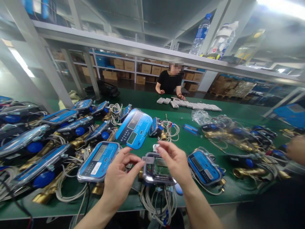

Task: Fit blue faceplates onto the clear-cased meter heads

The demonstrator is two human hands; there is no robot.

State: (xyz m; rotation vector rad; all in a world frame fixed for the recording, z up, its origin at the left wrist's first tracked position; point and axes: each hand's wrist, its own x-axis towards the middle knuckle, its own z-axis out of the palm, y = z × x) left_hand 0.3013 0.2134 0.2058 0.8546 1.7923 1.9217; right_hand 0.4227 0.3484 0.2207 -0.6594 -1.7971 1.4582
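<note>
My left hand (122, 171) is closed in a pinch, thumb and fingertips at the edge of a small greyish label (148, 160). This label lies over the left side of a clear-covered meter (162, 170) with a green circuit board inside. Over the meter's right part is my right hand (175, 160), fingers curled at a small white piece (156, 148). Just beyond my left fingertips, a blue printed faceplate (134, 128) stands tilted; its support is hidden. Blue-faced meters flank my hands, one to the left (100, 162), another to the right (205, 167).
Several meters with brass pipes (45, 192) and coiled grey cables (157, 198) crowd the green table (228, 197). Across it, a person (170, 81) works by white boxes (205, 106). Bottles (200, 35) stand on the overhead shelf. Another person's blurred hand (296, 149) is at right.
</note>
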